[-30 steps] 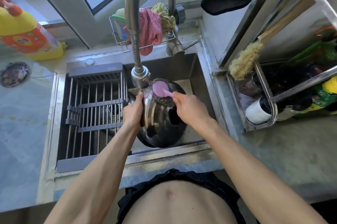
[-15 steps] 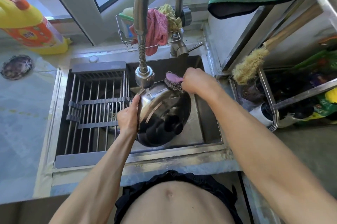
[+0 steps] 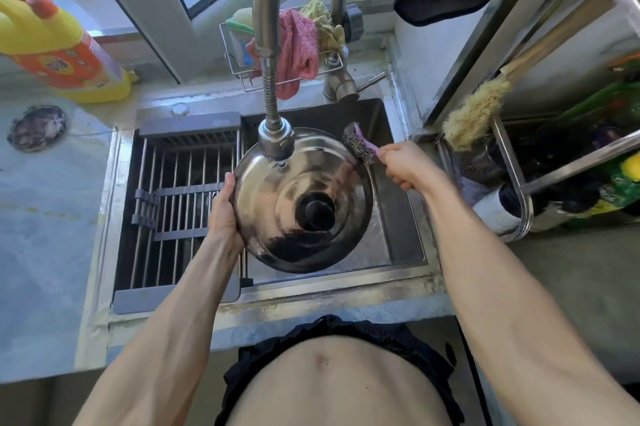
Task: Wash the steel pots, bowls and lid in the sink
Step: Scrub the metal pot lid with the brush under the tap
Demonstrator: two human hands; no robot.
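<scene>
**Steel lid held under the tap, scourer at its rim**

At far left, a yellow detergent bottle (image 3: 59, 51) stands on the counter. To its right, a grey slatted drying rack (image 3: 180, 197) covers the left half of the sink (image 3: 398, 217). The left hand (image 3: 223, 214) grips the left edge of a round steel lid (image 3: 301, 200), fingers curled round its rim, holding it tilted above the sink's right half, black knob facing up. The tap's spray head (image 3: 276, 139) hangs just over the lid's far edge; whether water is running cannot be told. At the lid's far-right rim, the right hand (image 3: 401, 162) clasps the pink handle of a steel-wool scourer (image 3: 360, 146), which touches the rim. Right of the sink, a bristle brush (image 3: 474, 113) leans on a rack.

The step in hand seems to be scrubbing the lid's top. Next likely calls for turning the lid so unscrubbed rim meets the scourer.
</scene>
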